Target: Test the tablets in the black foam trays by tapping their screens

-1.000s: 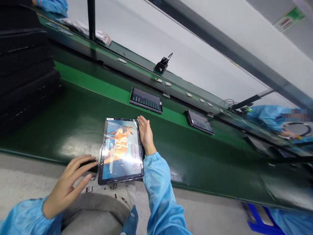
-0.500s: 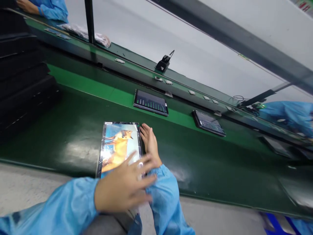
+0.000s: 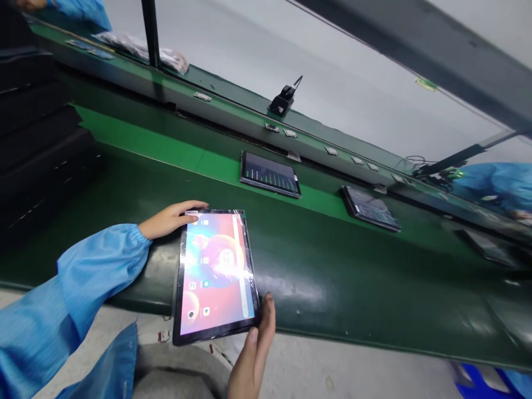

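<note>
Pale grey wall (image 3: 233,50) at the back, and in front of it, from the head view, a long dark green smooth-topped table (image 3: 332,282) slanting across, its near edge dropping gently towards the right. Along its far side runs a raised dark green ledge (image 3: 236,114), and just below that a bright green flat strip (image 3: 178,152). At the left end, a tall stack of black slabs (image 3: 41,133) walls things in; to the right there's room to move, a broad run of tabletop between strip and near edge.

Centre stage: a black-framed rectangular tablet (image 3: 218,277) under shiny clear film, its lit screen pink and blue with small icons. It straddles the table's near edge, upper end over the top, lower end out past the edge. Whether it touches the tabletop, I can't tell.

Left hand (image 3: 168,220), in a blue gathered sleeve (image 3: 103,260), has the tablet's upper left corner, thumb over the front, fingers along the top edge. Right hand (image 3: 251,357) comes up from below, beyond the table's near edge, narrowed around the lower right corner, thumb at the bottom edge and fingers against the side. So the tablet sits between the two, touching both.

Well apart, towards the far side, a dark-screened tablet with green bars (image 3: 270,174) lies on the strip, and further right a black tablet with a greyish screen (image 3: 369,209).
</note>
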Demonstrator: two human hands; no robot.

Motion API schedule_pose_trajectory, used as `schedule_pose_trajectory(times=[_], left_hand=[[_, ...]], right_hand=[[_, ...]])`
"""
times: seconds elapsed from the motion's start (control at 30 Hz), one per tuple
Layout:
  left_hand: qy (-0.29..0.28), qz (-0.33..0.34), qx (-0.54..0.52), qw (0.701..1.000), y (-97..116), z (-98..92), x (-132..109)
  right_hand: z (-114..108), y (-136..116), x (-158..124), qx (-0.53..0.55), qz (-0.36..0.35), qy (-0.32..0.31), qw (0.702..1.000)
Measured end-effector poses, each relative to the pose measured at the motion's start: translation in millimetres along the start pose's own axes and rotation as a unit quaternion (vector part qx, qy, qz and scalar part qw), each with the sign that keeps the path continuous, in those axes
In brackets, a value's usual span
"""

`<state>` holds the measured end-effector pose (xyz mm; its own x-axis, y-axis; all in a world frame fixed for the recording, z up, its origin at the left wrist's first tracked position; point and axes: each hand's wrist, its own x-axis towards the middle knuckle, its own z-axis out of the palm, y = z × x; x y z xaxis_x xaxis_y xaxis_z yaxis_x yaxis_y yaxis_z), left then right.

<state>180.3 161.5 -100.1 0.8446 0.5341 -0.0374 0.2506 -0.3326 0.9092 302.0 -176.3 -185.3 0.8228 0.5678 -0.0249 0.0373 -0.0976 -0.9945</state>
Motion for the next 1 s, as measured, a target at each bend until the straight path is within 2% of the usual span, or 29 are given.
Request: schedule_pose_trajectory(times=[0.1,0.17,0.23,0.33,0.4,0.47,0.6,0.7,0.77,0.87,0.93,1.0], left_hand=[[-0.006,0.005,-0.019,1.000,-3,-2.7,1],[0.000,0.008,-0.029,1.000,-5,-3.2,2],[0.016,0.009,-0.037,0.999,-6,-2.9,3],[0.046,0.004,-0.048,0.998,-8,-3.4,3],[0.076,-0.004,-0.060,0.995,-10,-5.2,2],[0.125,-0.015,-0.070,0.990,-12,-7.9,2],[0.244,-0.064,-0.088,0.964,-17,-14.2,0],[0.275,-0.103,-0.111,0.949,-16,-18.2,-2],[0.276,-0.108,-0.116,0.948,-16,-19.7,-1],[0.294,-0.083,-0.106,0.946,-19,-19.2,2],[0.298,-0.055,-0.095,0.948,-22,-16.5,4],[0.274,-0.033,-0.076,0.958,-22,-11.4,6]], right_hand=[[14,-2,21,-0.054,0.000,0.047,0.997],[19,-6,27,-0.068,-0.006,0.049,0.996],[24,-12,24,-0.074,-0.012,0.049,0.996],[35,-28,20,-0.099,-0.039,0.092,0.990],[44,-43,31,-0.118,-0.055,0.123,0.984],[53,-56,60,-0.123,-0.068,0.118,0.983],[61,-74,140,-0.103,-0.115,0.033,0.987],[68,-81,190,-0.077,-0.131,-0.014,0.988],[72,-84,211,-0.071,-0.134,-0.010,0.988],[73,-85,218,-0.055,-0.115,0.035,0.991],[67,-83,205,-0.039,-0.088,0.059,0.994],[57,-78,181,-0.026,-0.062,0.057,0.996]])
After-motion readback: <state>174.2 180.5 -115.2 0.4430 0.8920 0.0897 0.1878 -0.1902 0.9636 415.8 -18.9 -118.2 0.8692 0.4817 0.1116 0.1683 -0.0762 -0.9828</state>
